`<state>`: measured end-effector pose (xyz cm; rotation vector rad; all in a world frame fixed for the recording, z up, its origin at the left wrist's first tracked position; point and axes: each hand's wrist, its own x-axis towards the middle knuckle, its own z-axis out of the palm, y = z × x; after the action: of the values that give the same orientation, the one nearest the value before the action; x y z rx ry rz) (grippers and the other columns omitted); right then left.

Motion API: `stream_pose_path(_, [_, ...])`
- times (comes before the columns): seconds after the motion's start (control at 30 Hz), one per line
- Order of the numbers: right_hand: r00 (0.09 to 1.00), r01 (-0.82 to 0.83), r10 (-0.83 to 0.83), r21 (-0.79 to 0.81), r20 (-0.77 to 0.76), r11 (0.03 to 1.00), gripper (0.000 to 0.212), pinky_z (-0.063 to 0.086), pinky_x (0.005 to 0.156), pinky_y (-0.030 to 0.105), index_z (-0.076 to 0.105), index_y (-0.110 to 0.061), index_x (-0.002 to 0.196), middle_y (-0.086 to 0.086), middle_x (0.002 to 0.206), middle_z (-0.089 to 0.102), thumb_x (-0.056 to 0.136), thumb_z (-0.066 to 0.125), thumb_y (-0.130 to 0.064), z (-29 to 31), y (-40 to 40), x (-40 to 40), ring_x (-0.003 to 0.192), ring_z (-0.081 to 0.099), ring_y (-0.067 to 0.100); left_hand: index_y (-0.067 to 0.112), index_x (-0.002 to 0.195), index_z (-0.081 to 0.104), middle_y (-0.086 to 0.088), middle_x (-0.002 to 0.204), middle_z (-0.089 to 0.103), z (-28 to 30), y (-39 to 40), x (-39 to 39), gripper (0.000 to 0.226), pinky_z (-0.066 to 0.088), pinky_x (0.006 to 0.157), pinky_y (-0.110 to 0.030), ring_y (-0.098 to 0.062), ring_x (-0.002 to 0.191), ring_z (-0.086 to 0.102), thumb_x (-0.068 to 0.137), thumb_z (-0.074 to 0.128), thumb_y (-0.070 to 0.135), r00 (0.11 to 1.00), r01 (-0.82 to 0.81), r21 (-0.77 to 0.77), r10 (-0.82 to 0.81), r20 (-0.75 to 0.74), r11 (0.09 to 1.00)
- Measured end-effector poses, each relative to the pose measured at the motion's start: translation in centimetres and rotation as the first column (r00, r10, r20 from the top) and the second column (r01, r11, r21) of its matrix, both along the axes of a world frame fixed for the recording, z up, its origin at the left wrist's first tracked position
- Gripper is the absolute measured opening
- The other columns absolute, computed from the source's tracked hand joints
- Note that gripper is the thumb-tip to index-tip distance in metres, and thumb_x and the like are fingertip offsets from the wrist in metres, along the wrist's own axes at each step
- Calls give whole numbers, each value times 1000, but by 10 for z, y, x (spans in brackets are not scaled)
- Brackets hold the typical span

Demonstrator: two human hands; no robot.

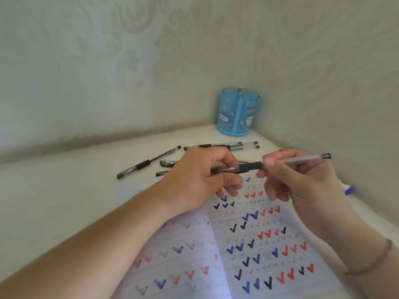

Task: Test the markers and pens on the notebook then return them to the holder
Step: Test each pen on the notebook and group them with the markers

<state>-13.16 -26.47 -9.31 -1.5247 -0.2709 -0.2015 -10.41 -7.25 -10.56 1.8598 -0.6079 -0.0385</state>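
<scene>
Above notebook, pen between both hands' grips.

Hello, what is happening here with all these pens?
A person holds one pen in both hands above an open notebook full of check marks. The left hand grips the cap end, the right hand the barrel. More pens lie on the desk, near the blue holder.
</scene>
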Motion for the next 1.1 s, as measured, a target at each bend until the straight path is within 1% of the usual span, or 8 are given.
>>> stream_pose_path(0.3, [985, 64, -48, -97, 164, 993, 16, 37, 36, 24, 73, -17, 78, 12, 65, 70, 71, 72, -31, -2, 9, -1, 46, 64, 30, 14, 88, 70, -7, 74, 75, 1, 0, -4, 10, 56, 58, -22, -16, 66, 74, 90, 65, 5, 997, 33, -61, -37, -69, 998])
stream_pose_path(0.53, [989, -99, 116, -175, 92, 980, 20, 46, 47, 16, 66, -17, 95, 3, 71, 68, 75, 66, -15, -13, 12, 5, 59, 61, 13, 21, 98, 74, 4, 80, 76, 4, 2, -2, 14, 57, 66, -20, -8, 72, 73, 88, 69, 13, 998, 28, -19, -27, 48, 999])
stream_pose_path(0.7, [979, -100, 135, -222, 150, 970, 15, 45, 52, 11, 67, -15, 94, -5, 76, 68, 86, 66, -26, -14, 9, 4, 63, 59, 1, 20, 94, 75, 11, 69, 72, 2, 5, 0, 17, 53, 63, -22, -1, 61, 65, 82, 74, 33, 984, -18, 164, -12, 178, 986])
stream_pose_path(0.8, [976, 86, -14, -326, 217, 941, 25, 46, 60, 17, 59, -22, 88, -1, 75, 64, 90, 55, -47, -1, -7, 0, 67, 61, 8, 29, 104, 73, 16, 82, 72, 2, 8, 4, 33, 50, 72, -16, 4, 75, 63, 77, 75, 47, 983, -89, 324, 29, 183, 942])
stream_pose_path(0.83, [961, 222, -127, -418, 244, 881, 23, 46, 58, 23, 57, -23, 81, 1, 69, 64, 92, 52, -42, 5, -18, -1, 64, 61, 12, 31, 107, 70, 17, 88, 70, 1, 11, 8, 31, 50, 79, -19, 3, 83, 61, 80, 73, 47, 961, -188, 406, 82, 264, 894])
stream_pose_path(0.9, [866, 500, -320, -697, 385, 514, 25, 43, 52, 32, 50, -24, 65, 0, 60, 59, 86, 57, -36, 14, -45, -2, 59, 55, 15, 33, 104, 68, 16, 96, 65, 0, 20, 16, 20, 46, 88, -27, -4, 95, 55, 86, 69, 39, 898, -381, 483, 192, 396, 788])
stream_pose_path(0.97, [833, 493, -387, -848, 395, 194, 29, 44, 53, 31, 50, -26, 59, -8, 64, 56, 77, 63, -45, 17, -66, 0, 62, 52, 10, 33, 98, 67, 13, 100, 61, 1, 27, 20, 12, 44, 91, -32, -12, 101, 51, 86, 68, 35, 869, -475, 522, 282, 407, 709])
stream_pose_path(1.1, [824, 256, -543, -961, 160, 105, 35, 53, 60, 34, 58, -27, 62, -8, 63, 61, 70, 69, -59, 8, -85, 11, 61, 58, 14, 31, 84, 66, 13, 93, 59, 1, 31, 22, 7, 44, 90, -38, -16, 99, 53, 86, 65, 38, 859, -510, 585, 340, 382, 631])
